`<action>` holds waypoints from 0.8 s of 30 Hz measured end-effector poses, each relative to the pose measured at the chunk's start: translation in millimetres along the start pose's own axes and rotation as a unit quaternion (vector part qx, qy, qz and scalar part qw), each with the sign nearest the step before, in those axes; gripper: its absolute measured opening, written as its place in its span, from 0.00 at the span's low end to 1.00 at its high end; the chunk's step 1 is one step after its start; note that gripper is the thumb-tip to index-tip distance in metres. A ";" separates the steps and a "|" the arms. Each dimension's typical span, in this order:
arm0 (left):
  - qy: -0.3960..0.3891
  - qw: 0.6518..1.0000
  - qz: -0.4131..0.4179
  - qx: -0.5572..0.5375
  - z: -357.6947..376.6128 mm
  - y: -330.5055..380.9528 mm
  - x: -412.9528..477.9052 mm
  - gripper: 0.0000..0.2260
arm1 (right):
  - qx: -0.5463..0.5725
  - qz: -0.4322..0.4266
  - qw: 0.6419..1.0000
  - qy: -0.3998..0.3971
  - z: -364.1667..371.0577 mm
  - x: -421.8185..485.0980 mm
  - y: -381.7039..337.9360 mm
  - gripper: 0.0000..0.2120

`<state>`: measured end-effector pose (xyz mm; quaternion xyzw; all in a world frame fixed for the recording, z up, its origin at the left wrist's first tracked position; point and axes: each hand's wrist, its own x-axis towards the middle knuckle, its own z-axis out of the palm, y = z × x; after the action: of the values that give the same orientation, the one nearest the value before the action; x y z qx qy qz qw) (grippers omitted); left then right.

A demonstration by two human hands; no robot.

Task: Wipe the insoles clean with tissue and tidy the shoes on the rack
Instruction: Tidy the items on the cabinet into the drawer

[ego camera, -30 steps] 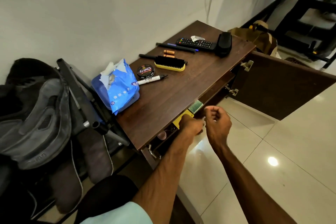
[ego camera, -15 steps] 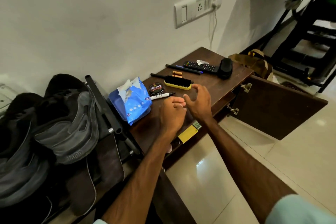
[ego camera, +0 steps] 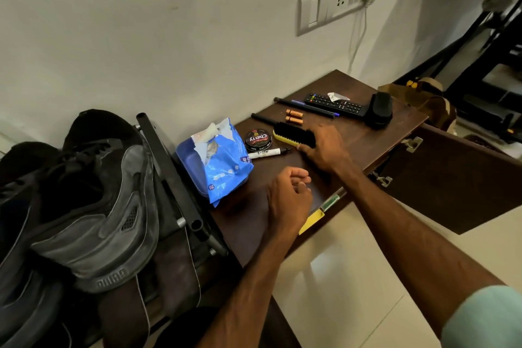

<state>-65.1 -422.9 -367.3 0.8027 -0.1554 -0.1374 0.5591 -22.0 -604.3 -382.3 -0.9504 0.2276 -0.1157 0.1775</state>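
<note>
A blue tissue pack (ego camera: 220,161), torn open at the top, lies at the left end of the brown cabinet top (ego camera: 367,135). Dark grey sneakers (ego camera: 93,206) are piled on the black shoe rack (ego camera: 169,178) to the left, with brown footwear (ego camera: 172,268) below them. My right hand (ego camera: 322,150) grips the right end of a black-bristled yellow shoe brush (ego camera: 291,133), thumb along its near side. Over the cabinet's front edge my left hand (ego camera: 288,192) hovers, loosely curled and holding nothing.
A polish tin (ego camera: 258,140), a marker (ego camera: 268,153), two batteries (ego camera: 293,117), a remote (ego camera: 333,104) and a black case (ego camera: 380,109) lie on the cabinet top. The cabinet door (ego camera: 452,178) stands open to the right. A comb (ego camera: 330,202) pokes from the shelf below. Pale floor tiles lie in front.
Both hands have risen from the shelf below the cabinet top. The right hand has reached forward and taken hold of the brush; the left trails behind it.
</note>
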 end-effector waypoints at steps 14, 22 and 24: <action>-0.017 0.997 -0.005 0.080 16.2 -6.3 -13.5 0.13 | 0.108 0.112 0.986 -0.061 -34.4 -97.2 13.3 0.23; -0.073 0.974 0.093 0.192 24.9 2.8 -6.0 0.37 | 0.228 0.107 0.967 -0.029 -44.0 -101.8 24.5 0.09; -0.068 0.970 0.099 0.211 25.8 7.7 0.0 0.37 | 0.207 0.115 0.971 -0.036 -44.1 -96.0 30.1 0.03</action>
<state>-76.1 -447.4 -368.8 0.8721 -0.2974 -0.0994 0.3757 -130.5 -596.5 -367.3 -0.8640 0.2995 -0.1045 0.3910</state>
